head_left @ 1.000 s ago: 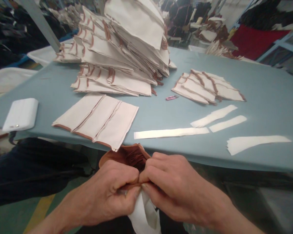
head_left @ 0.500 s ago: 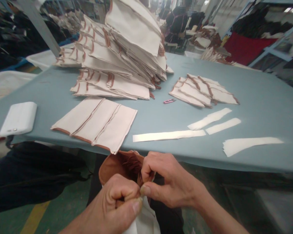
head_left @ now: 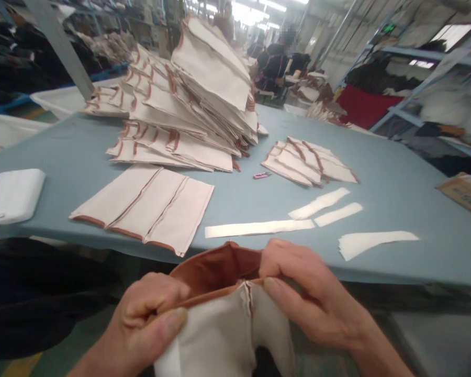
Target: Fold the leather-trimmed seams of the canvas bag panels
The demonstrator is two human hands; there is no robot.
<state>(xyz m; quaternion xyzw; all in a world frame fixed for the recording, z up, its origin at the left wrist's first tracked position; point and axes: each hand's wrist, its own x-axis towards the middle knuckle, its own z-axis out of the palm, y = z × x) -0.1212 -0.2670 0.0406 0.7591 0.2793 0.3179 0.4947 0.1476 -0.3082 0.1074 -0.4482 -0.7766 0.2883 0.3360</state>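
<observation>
**Brown-lined fabric pouch [head_left: 215, 335] held by the rim at six o'clock**

The pouch is gripped at its brown-bound edge by two bare hands set apart, with a raised seam [head_left: 248, 301] between them. The left hand [head_left: 153, 309], at seven o'clock, is clamped on the rim, its thumb pressed to the cream outside; by the right hand [head_left: 302, 293], at five, the rim is pinched near the seam. Most fingertips are hidden behind the fabric. The brown lining [head_left: 212, 267] is seen only in part, and the pouch's lower end is cut off by the bottom of the view.

On the blue-green table [head_left: 235, 201], a flat seamed panel [head_left: 141, 212] is laid at nine o'clock, below a tall stack of panels [head_left: 208, 73] at eleven, whose lower layers are partly covered. Pink thread snips [head_left: 262, 175] are seen near the centre, beside a smaller fan of panels [head_left: 310, 159] at two. Pale strips [head_left: 259, 228] are spread towards four. A cardboard box [head_left: 465, 193] at three is cropped by the edge. The dark shape [head_left: 43, 298] at eight cannot be made out clearly, and distant figures at twelve are blurred.
</observation>
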